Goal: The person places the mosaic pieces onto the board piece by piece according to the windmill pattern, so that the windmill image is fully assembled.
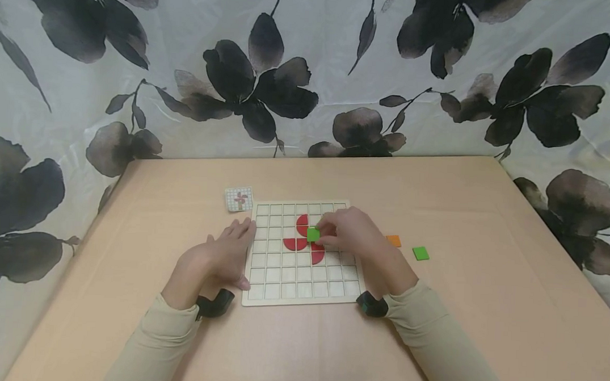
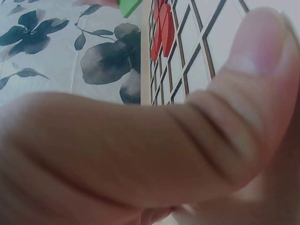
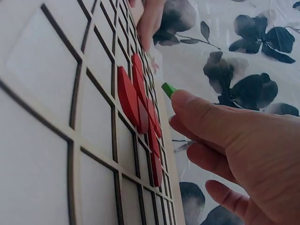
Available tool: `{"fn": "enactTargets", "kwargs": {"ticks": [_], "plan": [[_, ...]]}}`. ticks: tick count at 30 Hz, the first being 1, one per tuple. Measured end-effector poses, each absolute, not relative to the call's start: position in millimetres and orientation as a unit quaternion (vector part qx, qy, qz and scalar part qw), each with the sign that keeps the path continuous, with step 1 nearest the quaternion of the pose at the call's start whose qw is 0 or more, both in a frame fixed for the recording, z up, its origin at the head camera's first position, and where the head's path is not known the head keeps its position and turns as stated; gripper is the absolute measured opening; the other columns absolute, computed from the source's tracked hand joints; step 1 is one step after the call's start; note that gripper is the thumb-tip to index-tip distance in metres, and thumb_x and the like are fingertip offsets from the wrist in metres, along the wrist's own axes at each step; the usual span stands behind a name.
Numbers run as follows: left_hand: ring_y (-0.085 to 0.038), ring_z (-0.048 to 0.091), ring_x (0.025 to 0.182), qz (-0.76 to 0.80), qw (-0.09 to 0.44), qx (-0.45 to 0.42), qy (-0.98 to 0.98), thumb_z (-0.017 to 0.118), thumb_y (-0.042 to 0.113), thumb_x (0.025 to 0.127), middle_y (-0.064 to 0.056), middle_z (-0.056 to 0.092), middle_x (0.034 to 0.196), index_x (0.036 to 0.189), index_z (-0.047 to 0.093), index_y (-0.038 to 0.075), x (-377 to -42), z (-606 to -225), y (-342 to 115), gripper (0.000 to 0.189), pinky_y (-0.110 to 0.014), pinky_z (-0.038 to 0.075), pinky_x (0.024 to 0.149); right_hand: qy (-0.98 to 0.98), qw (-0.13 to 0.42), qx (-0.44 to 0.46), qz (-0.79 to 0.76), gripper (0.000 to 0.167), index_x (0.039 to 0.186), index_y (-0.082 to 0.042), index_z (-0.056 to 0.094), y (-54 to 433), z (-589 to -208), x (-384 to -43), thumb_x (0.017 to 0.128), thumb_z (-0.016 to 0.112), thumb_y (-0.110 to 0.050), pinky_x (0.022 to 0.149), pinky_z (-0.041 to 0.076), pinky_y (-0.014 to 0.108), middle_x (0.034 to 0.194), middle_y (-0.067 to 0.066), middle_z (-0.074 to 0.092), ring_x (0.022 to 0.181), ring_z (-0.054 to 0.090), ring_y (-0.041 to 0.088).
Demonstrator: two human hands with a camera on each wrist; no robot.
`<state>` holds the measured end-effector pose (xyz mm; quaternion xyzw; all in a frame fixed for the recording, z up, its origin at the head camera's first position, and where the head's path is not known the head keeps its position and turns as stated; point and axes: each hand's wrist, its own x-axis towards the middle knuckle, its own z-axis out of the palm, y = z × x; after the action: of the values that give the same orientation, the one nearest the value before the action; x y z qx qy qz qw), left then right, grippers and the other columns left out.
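Observation:
My right hand (image 1: 354, 232) pinches a small green square tile (image 1: 313, 234) between thumb and fingertips. In the right wrist view the green tile (image 3: 168, 89) is held up off the board, its edge sticking out past the thumb. Below it lies a white grid board (image 1: 281, 276) with several red half-circle pieces (image 1: 295, 244) set in a pinwheel around its upper middle. My left hand (image 1: 220, 258) rests along the board's left edge with fingers extended. Its thumb (image 2: 258, 61) lies at the near left corner.
Just beyond the board's far left corner sits a small card (image 1: 239, 200) printed with a red and green figure on a grid. To the right of the board are an orange piece (image 1: 395, 240), partly hidden by my right forearm, and another green square (image 1: 421, 253). A flower-patterned cloth hangs behind the table.

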<state>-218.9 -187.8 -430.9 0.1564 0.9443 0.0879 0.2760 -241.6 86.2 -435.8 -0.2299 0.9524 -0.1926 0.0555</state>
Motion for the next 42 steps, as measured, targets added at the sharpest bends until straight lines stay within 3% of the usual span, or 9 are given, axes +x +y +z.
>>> {"fn": "enactTargets", "kwargs": {"ticks": [10, 42], "plan": [[-0.038, 0.0, 0.147, 0.084, 0.273, 0.157, 0.945, 0.087, 0.04, 0.057, -0.016, 0.0, 0.161, 0.153, 0.004, 0.004, -217.6, -430.5, -187.4, 0.131, -0.074, 0.01, 0.106, 0.941, 0.112, -0.266, -0.178, 0.024, 0.093, -0.02, 0.071, 72.0, -438.7, -231.0, 0.075, 0.08, -0.033, 0.07, 0.045, 0.023, 0.065, -0.018, 0.06, 0.07, 0.054, 0.005], [-0.038, -0.001, 0.147, 0.08, 0.276, 0.156, 0.945, 0.086, 0.04, 0.058, -0.016, 0.0, 0.161, 0.153, 0.004, 0.004, -217.5, -430.4, -186.8, 0.131, -0.074, 0.01, 0.106, 0.945, 0.085, -0.288, -0.129, 0.021, 0.087, -0.025, 0.069, 66.7, -447.4, -223.6, 0.076, 0.078, -0.041, 0.06, 0.04, 0.021, 0.06, -0.014, 0.052, 0.061, 0.05, 0.004]]}}
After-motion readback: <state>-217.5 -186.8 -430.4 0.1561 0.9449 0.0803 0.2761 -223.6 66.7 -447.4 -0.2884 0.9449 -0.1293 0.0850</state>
